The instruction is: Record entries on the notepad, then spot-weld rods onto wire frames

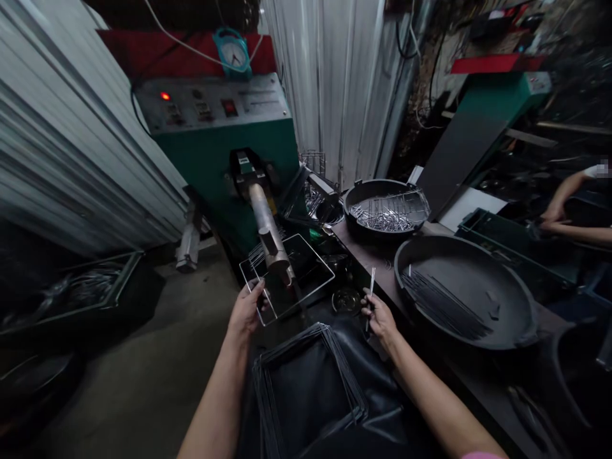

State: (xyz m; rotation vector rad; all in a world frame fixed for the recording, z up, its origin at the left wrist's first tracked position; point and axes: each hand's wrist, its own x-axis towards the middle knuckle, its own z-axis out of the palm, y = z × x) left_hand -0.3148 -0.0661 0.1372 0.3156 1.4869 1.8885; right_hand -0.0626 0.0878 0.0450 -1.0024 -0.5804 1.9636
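My left hand (pixel 248 309) grips a rectangular wire frame (pixel 315 254) by its near left side, with a cross wire by the fingers. The frame sits around the tip of a thick metal arm (pixel 266 223) on a green machine (pixel 210 153); whether they touch I cannot tell. Held upright in my right hand (pixel 380 313) are a few thin metal rods (pixel 372 280), fingers closed around them. Across my lap, on a dark apron (pixel 389 398), lies a stack of rectangular wire frames (pixel 269 408).
To the right, a round black pan (pixel 507 287) holds long thin rods. Behind it, another pan (pixel 351 220) contains short metal pieces and a wire rack. A green bin (pixel 117 296) of metal parts stands left. A co-worker's arms (pixel 567 204) show far right.
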